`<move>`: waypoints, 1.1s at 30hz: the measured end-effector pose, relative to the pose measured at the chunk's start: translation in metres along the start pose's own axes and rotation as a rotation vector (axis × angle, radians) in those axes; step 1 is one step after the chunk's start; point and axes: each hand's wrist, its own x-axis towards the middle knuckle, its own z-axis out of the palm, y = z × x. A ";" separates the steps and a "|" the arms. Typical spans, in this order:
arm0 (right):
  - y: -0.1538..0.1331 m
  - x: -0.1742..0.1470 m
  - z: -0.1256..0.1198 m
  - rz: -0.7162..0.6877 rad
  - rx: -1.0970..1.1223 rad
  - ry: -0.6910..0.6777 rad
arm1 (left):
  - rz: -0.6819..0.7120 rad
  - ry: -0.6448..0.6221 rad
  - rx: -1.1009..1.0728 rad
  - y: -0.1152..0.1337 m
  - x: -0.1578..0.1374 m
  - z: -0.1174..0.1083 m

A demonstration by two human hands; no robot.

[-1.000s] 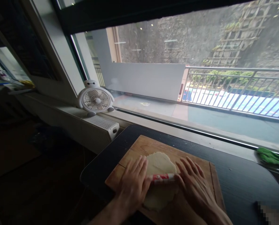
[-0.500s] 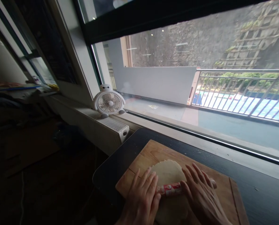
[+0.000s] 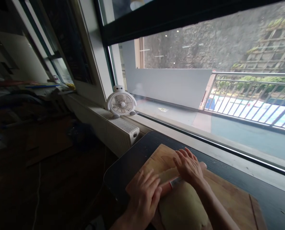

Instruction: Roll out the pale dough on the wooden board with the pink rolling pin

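Note:
A rolling pin with a printed red-and-white band lies slantwise across a flat sheet of pale dough. Most of the dough shows on the near side of the pin, with a narrow strip beyond it. My left hand, slightly blurred, rests at the pin's left part with its fingers stretched out. Over the right part lies my right hand, palm down, fingers extended past the pin, whose end sticks out beside it. Neither hand is wrapped round the pin. Beneath the dough is a wooden board.
The board rests on a dark table beside a large window. A white fan with a character's head stands on a radiator cover at the table's far left. A pale cord runs along the dark floor.
The rolling pin has moved away from me over the dough and turned, its right end now farther off. My right hand has gone forward and left with it. The view has shifted left.

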 end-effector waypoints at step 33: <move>0.002 -0.013 0.015 0.074 -0.086 -0.096 | -0.095 0.085 -0.221 -0.011 0.004 0.014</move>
